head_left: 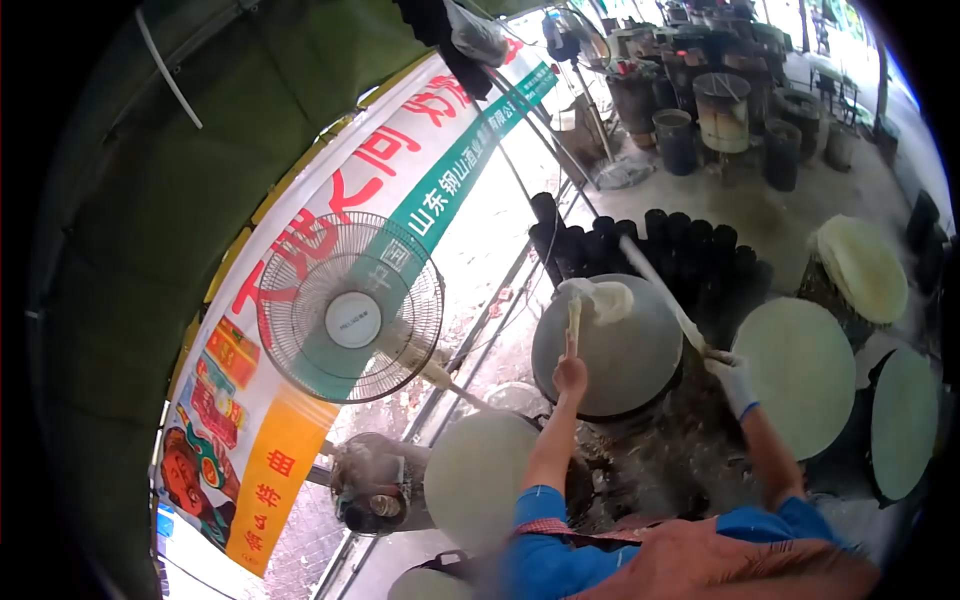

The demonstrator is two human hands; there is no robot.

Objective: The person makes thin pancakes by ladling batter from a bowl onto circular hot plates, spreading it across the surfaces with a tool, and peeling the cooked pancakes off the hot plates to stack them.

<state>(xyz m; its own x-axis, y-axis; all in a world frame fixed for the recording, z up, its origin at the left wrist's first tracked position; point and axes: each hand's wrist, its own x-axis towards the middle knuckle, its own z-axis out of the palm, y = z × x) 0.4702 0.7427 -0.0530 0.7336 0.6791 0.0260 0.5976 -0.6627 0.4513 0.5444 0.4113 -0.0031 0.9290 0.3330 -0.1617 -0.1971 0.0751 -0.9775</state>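
My bare left hand [570, 377] is closed around a wooden-handled tool [573, 325], held upright over a large round griddle [640, 385]. At the tool's far end lies a soft, pale lump [608, 300], perhaps batter or dough, on the griddle's upper part. My right hand [733, 380], in a white glove, is closed on one end of a long pale paddle [665, 290]. That paddle slants up and to the left across the griddle's right edge. Whether its blade touches the griddle I cannot tell.
Round pale flatbread-like sheets [797, 375] lie to the right, with another stack [865, 270] beyond. Another disc [480, 480] is at lower left. Dark cylinders [690, 240] stand behind the griddle. A fan [352, 320] stands left before a banner [440, 200].
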